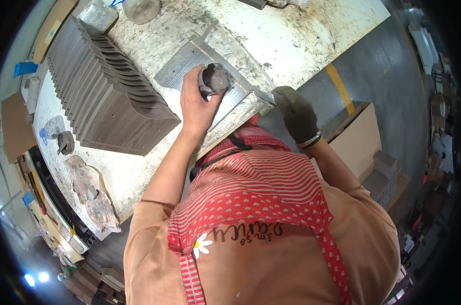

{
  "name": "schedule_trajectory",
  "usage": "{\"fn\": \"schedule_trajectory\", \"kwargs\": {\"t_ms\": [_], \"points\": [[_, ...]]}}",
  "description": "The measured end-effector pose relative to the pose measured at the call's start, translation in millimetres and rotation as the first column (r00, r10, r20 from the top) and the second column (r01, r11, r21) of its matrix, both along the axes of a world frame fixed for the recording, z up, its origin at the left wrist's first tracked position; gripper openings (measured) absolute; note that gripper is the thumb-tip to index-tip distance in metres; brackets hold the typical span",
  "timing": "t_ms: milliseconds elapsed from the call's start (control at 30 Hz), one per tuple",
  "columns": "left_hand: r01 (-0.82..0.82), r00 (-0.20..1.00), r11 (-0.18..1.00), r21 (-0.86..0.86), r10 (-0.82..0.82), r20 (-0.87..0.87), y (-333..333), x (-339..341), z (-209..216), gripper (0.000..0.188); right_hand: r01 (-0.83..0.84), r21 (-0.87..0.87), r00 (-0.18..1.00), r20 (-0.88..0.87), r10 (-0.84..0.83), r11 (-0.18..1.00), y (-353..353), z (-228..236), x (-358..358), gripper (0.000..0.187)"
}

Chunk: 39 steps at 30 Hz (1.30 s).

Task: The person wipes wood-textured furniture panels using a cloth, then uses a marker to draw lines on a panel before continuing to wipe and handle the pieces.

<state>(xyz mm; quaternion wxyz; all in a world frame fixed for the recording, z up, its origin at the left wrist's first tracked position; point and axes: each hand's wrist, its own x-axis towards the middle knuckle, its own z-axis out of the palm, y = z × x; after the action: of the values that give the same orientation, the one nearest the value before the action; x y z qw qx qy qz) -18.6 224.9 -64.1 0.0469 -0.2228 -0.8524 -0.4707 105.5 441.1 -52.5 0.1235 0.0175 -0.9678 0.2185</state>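
Note:
My bare left hand [196,104] is wrapped around a small dark cup [206,81] with grey paste in it, tilted above a grey wood-grain panel [182,66]. The panel lies on the paint-stained table [240,30] and has a curved side and small holes. My right hand [295,113], in a dark work glove, is closed at the panel's near right corner. From its fingers a flat metallic blade [264,96], like a putty knife, reaches the panel's edge. Its handle is hidden in the glove.
To the left stands a large stack of similar curved panels [113,117]. Beside it lie a dark tape-like roll [66,143] and a crumpled stained sheet [90,188]. A plastic-covered tub [141,10] sits at the back. A cardboard box [357,137] stands on the floor at right.

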Motion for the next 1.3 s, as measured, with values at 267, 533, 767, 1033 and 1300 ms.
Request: {"fn": "schedule_trajectory", "kwargs": {"t_ms": [267,533,767,1033,1300], "points": [[0.002,1.0,1.0,-0.017,-0.002,-0.013,-0.6,-0.2,-1.2,0.063,0.113,-0.185,0.994,0.03,-0.11,0.976,-2.4,9.8,-0.7,0.011],[0.004,0.999,0.998,-0.059,-0.006,-0.036,-2.3,-0.9,-3.5,0.064,0.179,-0.21,0.966,0.225,-0.13,0.961,-6.6,12.8,2.1,0.02],[-0.001,1.0,0.998,-0.065,0.0,-0.01,-2.3,-0.1,-3.4,0.064,0.074,-0.345,0.996,0.07,-0.053,0.936,-4.0,4.3,-4.0,0.016],[-0.009,1.0,0.997,-0.076,0.01,0.013,-2.5,0.0,-5.7,0.064,-0.027,-0.108,0.99,0.134,0.042,0.994,7.4,-2.4,-6.8,0.026],[0.01,0.999,0.999,-0.05,-0.012,-0.039,-2.4,-1.3,-7.8,0.063,-0.069,0.057,0.997,-0.03,0.071,0.996,17.9,2.9,-0.5,0.023]]}}
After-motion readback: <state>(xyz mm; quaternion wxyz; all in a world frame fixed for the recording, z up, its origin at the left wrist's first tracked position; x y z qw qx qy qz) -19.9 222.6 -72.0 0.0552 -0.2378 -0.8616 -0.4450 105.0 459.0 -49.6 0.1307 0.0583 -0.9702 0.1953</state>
